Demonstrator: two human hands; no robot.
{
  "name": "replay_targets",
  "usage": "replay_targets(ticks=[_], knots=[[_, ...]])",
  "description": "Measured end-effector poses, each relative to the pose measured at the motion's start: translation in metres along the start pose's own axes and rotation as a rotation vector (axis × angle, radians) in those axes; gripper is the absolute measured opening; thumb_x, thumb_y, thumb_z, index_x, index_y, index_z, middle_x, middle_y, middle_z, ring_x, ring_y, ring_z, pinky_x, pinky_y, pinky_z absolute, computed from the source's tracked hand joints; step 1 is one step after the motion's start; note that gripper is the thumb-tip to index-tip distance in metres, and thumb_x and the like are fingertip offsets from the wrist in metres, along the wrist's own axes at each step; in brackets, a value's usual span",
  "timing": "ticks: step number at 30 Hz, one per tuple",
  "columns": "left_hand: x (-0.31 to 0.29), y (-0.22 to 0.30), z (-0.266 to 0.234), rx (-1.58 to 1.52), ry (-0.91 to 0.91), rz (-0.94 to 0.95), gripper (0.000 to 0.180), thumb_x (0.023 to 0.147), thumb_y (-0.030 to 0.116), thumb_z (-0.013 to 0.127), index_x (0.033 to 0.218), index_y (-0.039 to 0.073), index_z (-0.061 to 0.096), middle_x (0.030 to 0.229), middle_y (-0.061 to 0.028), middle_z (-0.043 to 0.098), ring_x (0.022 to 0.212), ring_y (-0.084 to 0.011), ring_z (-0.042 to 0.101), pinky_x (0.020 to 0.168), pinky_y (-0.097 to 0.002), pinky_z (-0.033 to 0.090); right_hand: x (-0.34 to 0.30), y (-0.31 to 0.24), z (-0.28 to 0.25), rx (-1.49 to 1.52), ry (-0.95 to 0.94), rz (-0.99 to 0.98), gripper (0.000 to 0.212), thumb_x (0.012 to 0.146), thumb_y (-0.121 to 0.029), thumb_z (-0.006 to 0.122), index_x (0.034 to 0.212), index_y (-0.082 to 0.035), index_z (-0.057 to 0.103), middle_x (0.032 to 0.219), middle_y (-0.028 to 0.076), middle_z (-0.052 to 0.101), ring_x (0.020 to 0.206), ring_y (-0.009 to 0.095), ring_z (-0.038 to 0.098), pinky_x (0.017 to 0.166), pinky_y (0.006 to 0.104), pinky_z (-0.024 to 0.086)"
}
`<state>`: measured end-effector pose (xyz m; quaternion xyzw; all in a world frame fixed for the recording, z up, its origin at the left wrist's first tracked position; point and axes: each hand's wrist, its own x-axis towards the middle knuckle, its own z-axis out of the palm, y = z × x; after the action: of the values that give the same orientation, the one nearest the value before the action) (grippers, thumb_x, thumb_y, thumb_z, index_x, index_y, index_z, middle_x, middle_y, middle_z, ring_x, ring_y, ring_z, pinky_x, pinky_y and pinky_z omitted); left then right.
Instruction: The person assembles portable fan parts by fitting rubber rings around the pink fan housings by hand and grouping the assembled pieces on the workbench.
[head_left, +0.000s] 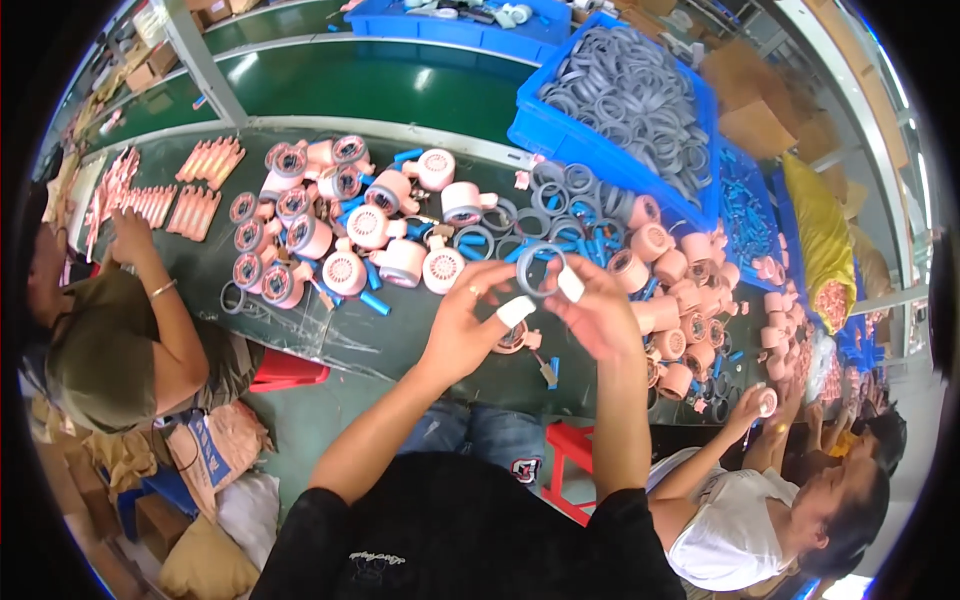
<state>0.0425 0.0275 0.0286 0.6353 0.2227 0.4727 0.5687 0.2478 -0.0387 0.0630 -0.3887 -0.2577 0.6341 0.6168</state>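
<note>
A grey plastic ring (526, 283) is held upright over the table's front part, between my two hands. My right hand (600, 315) grips its right side with fingers and a thumb that has white tape on it. My left hand (462, 325) is on the other side, thumb and fingers apart, its index fingertip close to the ring's left edge; I cannot tell if they touch. White tape wraps the left thumb too. Beneath my hands lies a round pink housing (515, 340), partly hidden by the left thumb, with a wired blue cylinder (552, 373) beside it.
Pink fan heads (368, 227) with grey rings and blue cylinders cover the dark green table (400, 335). More pink housings (672, 345) lie right. A blue crate (530, 125) of grey rings stands behind. Co-workers sit left (110, 340) and right (740, 520).
</note>
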Motion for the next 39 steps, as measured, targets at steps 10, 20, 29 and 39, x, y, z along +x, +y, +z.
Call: replay_targets(ticks=[10,20,29,39], knots=[[-0.026,0.053,0.0,0.657,-0.186,0.485,0.038,0.067,0.001,0.08,0.102,0.016,0.08,0.082,0.0002,0.049,0.076,-0.0202,0.052,0.07,-0.034,0.045,-0.066,0.045,0.031,0.004,-0.141,-0.358,0.079,0.089,-0.009,0.075,0.157,-0.003,0.034,0.164,0.025,0.027,0.139,0.047,0.047,0.113,0.0541,0.042],[-0.033,0.055,0.003,0.586,-0.241,0.34,0.043,0.064,-0.002,0.078,0.103,0.015,0.078,0.088,0.0001,0.051,0.081,-0.0223,0.056,0.073,-0.0365,0.049,-0.075,0.056,0.035,0.232,-0.106,-0.245,0.073,0.092,-0.021,0.075,0.149,0.005,0.038,0.145,0.025,0.051,0.128,0.031,0.058,0.107,0.0418,0.048],[-0.039,0.043,0.004,0.534,-0.246,0.388,0.04,0.063,-0.006,0.077,0.099,0.012,0.078,0.084,-0.0016,0.051,0.077,-0.0231,0.056,0.069,-0.0365,0.048,-0.078,0.066,0.043,-0.081,-0.003,-0.364,0.087,0.082,-0.002,0.081,0.155,-0.002,0.035,0.161,0.018,0.033,0.137,0.037,0.05,0.108,0.0481,0.049],[-0.045,0.016,0.001,0.618,-0.157,0.061,0.083,0.067,0.011,0.09,0.142,0.009,0.056,0.133,-0.0118,0.059,0.122,-0.0323,0.055,0.105,-0.0437,0.043,-0.082,0.071,0.009,-0.449,0.171,-0.422,0.077,0.083,0.006,0.075,0.152,-0.001,0.042,0.154,0.014,0.04,0.12,0.024,0.061,0.098,0.0371,0.053]])
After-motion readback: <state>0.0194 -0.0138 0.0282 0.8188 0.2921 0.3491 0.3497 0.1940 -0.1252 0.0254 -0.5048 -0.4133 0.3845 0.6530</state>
